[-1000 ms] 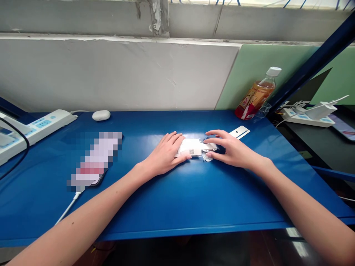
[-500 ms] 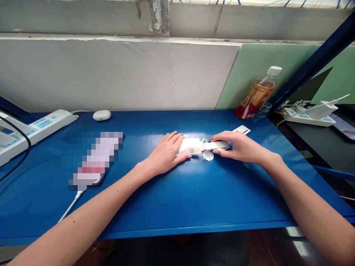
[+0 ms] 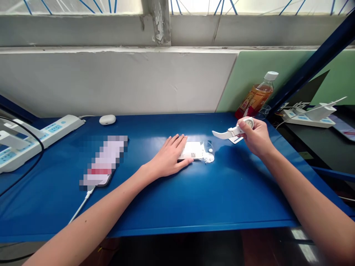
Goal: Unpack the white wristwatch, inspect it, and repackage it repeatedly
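Observation:
A white wristwatch is pinched between the thumb and fingers of my right hand, raised above the desk. Its white strap sticks out to the left. My left hand lies flat with fingers stretched out, covering the left end of a white box with a printed label. Clear plastic wrapping shows at the box's right end, beside a small round white piece. A white card lies below the watch, partly hidden by it.
On the blue desk, a phone with a white cable lies left. Behind it are a white earbud case and a power strip. A drink bottle leans at the back right, near a blue post.
My right hand has lifted the watch off the desk beside the box and moved it right and away from me. My left hand stays on the box. The view has tilted slightly up.

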Available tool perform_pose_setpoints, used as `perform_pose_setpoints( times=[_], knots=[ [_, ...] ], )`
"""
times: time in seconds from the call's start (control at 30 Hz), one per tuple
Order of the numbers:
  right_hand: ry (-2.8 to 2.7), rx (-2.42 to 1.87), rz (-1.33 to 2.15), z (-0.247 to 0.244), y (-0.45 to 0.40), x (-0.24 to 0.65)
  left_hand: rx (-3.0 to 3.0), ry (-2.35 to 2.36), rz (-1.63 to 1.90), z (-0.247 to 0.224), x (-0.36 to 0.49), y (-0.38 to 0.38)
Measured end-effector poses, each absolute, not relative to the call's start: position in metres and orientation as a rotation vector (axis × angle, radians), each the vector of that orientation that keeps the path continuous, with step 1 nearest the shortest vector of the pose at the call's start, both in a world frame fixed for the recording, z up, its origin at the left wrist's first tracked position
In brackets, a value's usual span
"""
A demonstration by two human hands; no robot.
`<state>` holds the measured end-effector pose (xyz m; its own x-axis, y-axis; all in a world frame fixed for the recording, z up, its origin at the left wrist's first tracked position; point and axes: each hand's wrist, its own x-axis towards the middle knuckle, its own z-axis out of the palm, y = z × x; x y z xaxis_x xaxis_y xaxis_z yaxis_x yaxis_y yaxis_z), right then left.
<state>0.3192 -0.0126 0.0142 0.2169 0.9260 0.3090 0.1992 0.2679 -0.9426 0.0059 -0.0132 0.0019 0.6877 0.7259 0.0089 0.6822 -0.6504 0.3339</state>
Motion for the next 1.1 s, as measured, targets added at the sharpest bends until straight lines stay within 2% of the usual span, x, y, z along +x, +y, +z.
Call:
perform_pose_setpoints(
  times=[0.1, 0.2, 0.3, 0.37, 0.47, 0.73, 0.97, 1.1],
  knots=[
    [-1.19, -1.052, 1.05, 0.009, -0.012, 0.309, 2.491, 1.113, 0.302, 0.01, 0.005, -0.014],
    [-1.15, -0.955, 1.28, 0.008, -0.017, 0.298, 2.398, 1.07, 0.621, 0.023, 0.014, -0.016],
    [-1.149, -0.887, 1.454, 0.01, -0.025, 0.291, 2.309, 0.904, 0.897, 0.032, 0.035, -0.024],
    [-1.156, -0.857, 1.503, 0.013, -0.03, 0.29, 2.185, 0.784, 0.961, 0.035, 0.051, -0.034],
    [-1.169, -0.869, 1.488, 0.017, -0.037, 0.287, 1.968, 0.67, 0.93, 0.034, 0.066, -0.052],
    [-1.104, -0.944, 1.455, 0.027, -0.033, 0.245, 0.938, 0.464, 0.534, 0.014, 0.072, -0.068],
    [-0.839, -0.596, 1.925, 0.045, -0.012, 0.192, 0.639, 0.344, 0.577, 0.012, 0.065, -0.057],
    [-0.756, -0.494, 2.02, 0.037, -0.01, 0.191, 0.634, 0.413, 0.541, 0.013, 0.059, -0.053]
  ],
)
